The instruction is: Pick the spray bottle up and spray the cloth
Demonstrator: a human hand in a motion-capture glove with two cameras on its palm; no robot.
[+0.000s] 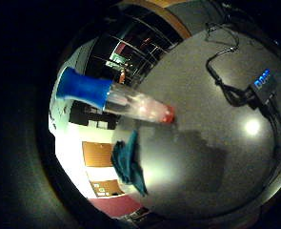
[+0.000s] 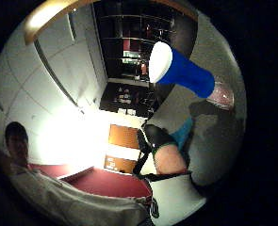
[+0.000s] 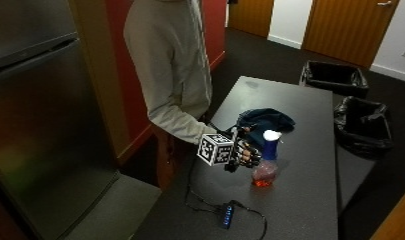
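My right hand (image 3: 240, 152), in its black glove, hovers just beside the spray bottle (image 3: 266, 162) without touching it. The fingers look loosely curled and hold nothing. From my palm the bottle's blue head (image 2: 183, 70) points past me, near but not in my grasp.

The bottle stands upright on the desk (image 3: 302, 200), a clear body with a little red liquid (image 3: 262, 181) pooled at the bottom. I judge it light, since it looks mostly empty, and light means easy to tip if I nudge it sideways. The plastic body is probably smooth and gives a bit when squeezed, so I would take hold at the narrow neck just under the blue head, where my fingers can wrap round and my forefinger can reach the trigger. The trigger itself I cannot make out.

Beyond the bottle, further along the desk, lies the cloth (image 3: 265, 120), a dark teal heap, soft and crumpled, near the bottle but apart from it. It should need no holding while I spray.
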